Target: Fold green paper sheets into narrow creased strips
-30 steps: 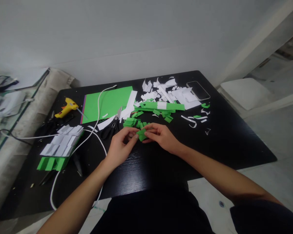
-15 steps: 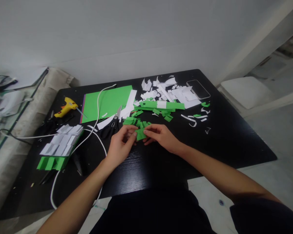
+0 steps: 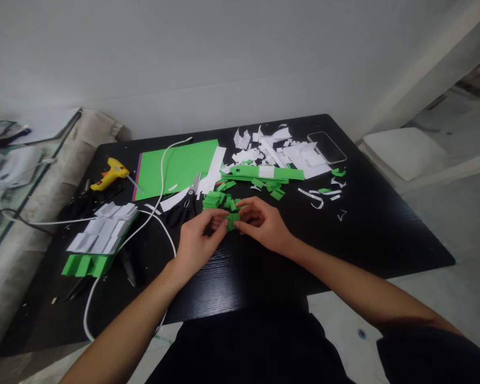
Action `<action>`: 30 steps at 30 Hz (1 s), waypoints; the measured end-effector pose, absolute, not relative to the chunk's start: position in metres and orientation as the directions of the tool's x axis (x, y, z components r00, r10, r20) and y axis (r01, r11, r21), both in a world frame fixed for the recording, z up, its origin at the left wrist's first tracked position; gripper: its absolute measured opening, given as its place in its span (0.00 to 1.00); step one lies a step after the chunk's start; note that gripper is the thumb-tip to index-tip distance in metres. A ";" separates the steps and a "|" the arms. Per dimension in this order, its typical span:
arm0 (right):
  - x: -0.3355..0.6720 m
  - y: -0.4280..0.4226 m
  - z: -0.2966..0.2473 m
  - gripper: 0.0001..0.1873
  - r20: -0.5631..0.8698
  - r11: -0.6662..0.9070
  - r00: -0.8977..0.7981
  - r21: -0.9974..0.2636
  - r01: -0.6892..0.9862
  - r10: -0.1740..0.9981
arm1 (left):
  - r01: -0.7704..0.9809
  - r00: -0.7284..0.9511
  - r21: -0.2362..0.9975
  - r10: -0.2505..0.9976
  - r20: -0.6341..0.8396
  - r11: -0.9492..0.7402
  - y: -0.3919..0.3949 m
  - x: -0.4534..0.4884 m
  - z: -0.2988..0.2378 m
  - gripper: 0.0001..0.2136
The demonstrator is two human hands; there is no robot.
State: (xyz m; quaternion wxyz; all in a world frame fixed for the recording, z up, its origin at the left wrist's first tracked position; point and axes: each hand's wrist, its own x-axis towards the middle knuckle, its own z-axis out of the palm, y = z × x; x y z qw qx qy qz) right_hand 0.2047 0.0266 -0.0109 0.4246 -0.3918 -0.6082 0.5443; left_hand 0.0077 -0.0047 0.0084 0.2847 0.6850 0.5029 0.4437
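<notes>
A small green paper piece (image 3: 232,220) is pinched between my two hands above the front part of the black table. My left hand (image 3: 202,234) is closed on its left side, thumb and forefinger together. My right hand (image 3: 266,224) grips the right side with thumb and fingertips, partly covering it. Just beyond my fingers lies a little stack of cut green paper pieces (image 3: 213,200). Black-handled scissors (image 3: 189,202) rest to the left of the stack, blades pointing away.
Behind are green sheets (image 3: 188,162), folded green strips (image 3: 286,173) and white paper scraps (image 3: 304,156). A yellow glue gun (image 3: 112,174), a white cable (image 3: 161,181) and a white-and-green folded paper model (image 3: 104,229) occupy the left. A phone-shaped outline (image 3: 327,147) lies back right.
My right fingers have shifted over the green paper piece, so less of it shows. It now appears smaller and tilted between my hands. The view has moved slightly.
</notes>
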 end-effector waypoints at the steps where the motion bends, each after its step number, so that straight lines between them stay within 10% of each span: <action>1: 0.205 0.026 -0.010 0.20 0.120 0.144 -0.334 -0.988 0.048 0.935 | 0.436 0.103 0.837 0.942 0.319 -0.331 -0.005 0.008 0.008 0.06; 7: 0.206 0.024 -0.006 0.13 0.194 0.256 -0.358 -0.958 0.132 0.913 | 0.452 0.111 0.829 0.943 0.314 -0.329 -0.005 0.007 0.007 0.06; 18: 0.205 0.032 -0.006 0.23 -0.066 -0.146 -0.368 -0.970 -0.196 0.928 | 0.464 0.051 0.834 0.949 0.311 -0.298 -0.004 0.006 0.010 0.05; 30: 0.207 0.034 -0.008 0.19 -0.186 -0.315 -0.423 -0.913 -0.260 0.887 | 0.075 0.086 0.996 0.995 0.043 -0.049 0.001 0.008 0.005 0.09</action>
